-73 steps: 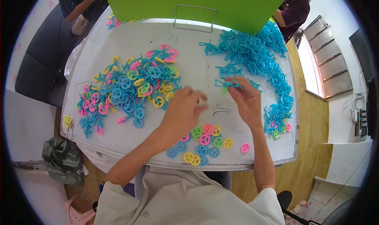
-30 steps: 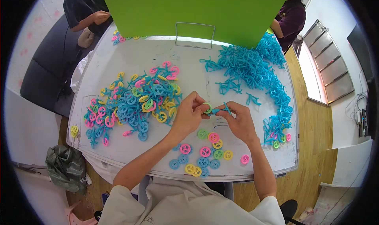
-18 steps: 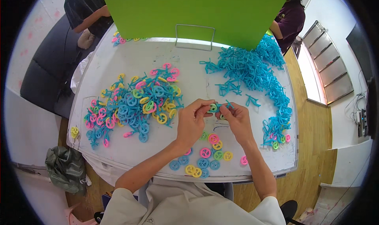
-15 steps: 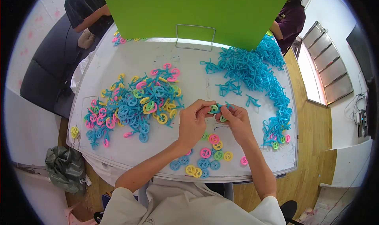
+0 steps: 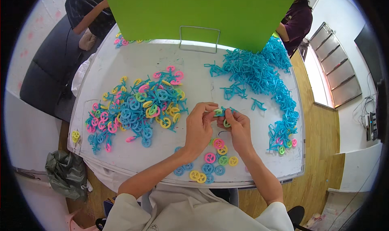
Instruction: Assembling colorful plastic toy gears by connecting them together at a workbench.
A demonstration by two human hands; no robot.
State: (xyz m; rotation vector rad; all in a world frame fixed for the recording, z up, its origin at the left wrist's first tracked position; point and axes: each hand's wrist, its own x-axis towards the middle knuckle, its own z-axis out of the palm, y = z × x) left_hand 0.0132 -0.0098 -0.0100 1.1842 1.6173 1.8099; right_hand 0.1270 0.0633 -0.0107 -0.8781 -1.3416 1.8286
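Over the table's middle, my two hands hold a small toy bicycle with a blue frame and green wheels [image 5: 218,112]. The fingertips of my left hand [image 5: 198,125] pinch it by the green wheel on its left. My right hand [image 5: 240,129] grips the blue frame, its thumb pressed on top; a second green wheel [image 5: 227,123] shows below that thumb. Fingers partly cover the frame. Below my hands lie several loose spoked wheels [image 5: 208,168] in pink, yellow, blue and green. Another pink one is mostly hidden by my right forearm.
A heap of blue toy bikes with coloured wheels [image 5: 133,109] covers the table's left. Bare blue frames [image 5: 253,70] are piled along the right, with a few wheels at the near end. A green panel [image 5: 194,12] with a wire handle stands at the back. Two people sit beyond.
My right hand has turned slightly, and its thumb now lies across the frame. My right forearm has shifted left, over the pink wheel. Both hands keep hold of the toy bicycle.
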